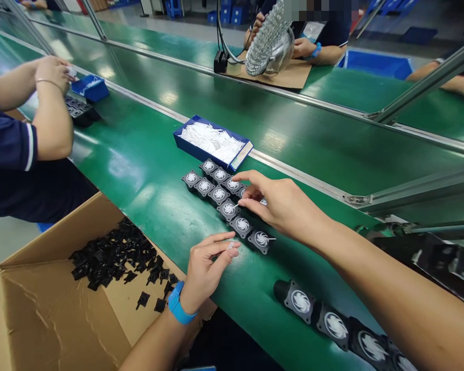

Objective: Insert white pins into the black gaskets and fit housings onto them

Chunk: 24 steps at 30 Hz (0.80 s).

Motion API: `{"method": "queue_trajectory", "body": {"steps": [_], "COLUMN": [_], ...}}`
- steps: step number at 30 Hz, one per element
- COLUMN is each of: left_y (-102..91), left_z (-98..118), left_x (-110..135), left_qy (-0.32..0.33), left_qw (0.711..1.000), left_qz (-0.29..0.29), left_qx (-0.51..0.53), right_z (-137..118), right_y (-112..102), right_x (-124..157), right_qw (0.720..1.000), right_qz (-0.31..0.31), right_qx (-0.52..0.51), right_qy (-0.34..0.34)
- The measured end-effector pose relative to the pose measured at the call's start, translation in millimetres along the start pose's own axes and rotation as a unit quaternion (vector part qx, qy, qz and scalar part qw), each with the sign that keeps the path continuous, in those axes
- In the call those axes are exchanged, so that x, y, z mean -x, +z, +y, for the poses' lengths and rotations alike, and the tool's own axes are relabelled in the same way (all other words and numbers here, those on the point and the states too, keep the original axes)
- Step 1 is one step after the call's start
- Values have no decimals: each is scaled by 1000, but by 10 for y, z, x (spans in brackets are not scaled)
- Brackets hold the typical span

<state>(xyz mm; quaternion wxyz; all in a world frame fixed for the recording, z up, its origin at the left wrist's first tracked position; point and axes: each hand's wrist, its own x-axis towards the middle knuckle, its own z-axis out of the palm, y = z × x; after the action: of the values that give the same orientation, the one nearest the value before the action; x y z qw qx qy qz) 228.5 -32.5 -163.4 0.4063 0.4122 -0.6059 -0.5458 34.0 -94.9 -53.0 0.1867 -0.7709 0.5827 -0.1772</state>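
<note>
Black square units (pixel 300 301) with white, swirl-patterned faces formed a row on the green table (pixel 139 154), nearer than the right hand; no strip was visible on these. Left hand (pixel 212 260): fingertips closed on a small pale piece (pixel 231 246), with a cardboard box (pixel 62 319) of black parts (pixel 112 252) to its left. Right hand (pixel 272 198): fingertips pinched a white strip (pixel 235 206) at one face of a further group (pixel 219 194), mostly left of that hand. Progress, as judged: the nearest grouped unit bore a strip; most other visible faces appeared bare. Beyond both hands stood a blue tray (pixel 201 153) of white pieces.
</note>
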Motion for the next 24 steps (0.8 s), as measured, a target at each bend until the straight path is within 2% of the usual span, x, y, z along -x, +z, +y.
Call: {"method": "queue_trajectory", "body": {"steps": [5, 9, 12, 16, 18, 21, 24], "left_y": [-11, -39, -40, -13, -5, -9, -18], "left_z": [-17, -26, -26, -9, 5, 19, 19], "left_x": [-10, -13, -9, 0, 3, 4, -1], "left_qy": [7, -12, -25, -24, -22, -23, -25], "left_qw": [1000, 1000, 999, 999, 999, 999, 999], "left_qz": [1, 0, -1, -1, 1, 3, -2], "left_qx": [0, 12, 23, 23, 23, 25, 29], "right_z": [-6, -70, -161, -240, -225, -140, -35], "right_y": [20, 9, 40, 63, 12, -135, -257], "right_x": [-90, -156, -186, -171, -113, 82, 368], "right_qw": [1000, 998, 991, 968, 972, 981, 978], "right_qz": [-13, -25, -57, -103, -87, -14, 21], "right_qx": [6, 39, 118, 225, 213, 173, 191], "right_qy": [21, 34, 6, -32, -52, -89, -77]}}
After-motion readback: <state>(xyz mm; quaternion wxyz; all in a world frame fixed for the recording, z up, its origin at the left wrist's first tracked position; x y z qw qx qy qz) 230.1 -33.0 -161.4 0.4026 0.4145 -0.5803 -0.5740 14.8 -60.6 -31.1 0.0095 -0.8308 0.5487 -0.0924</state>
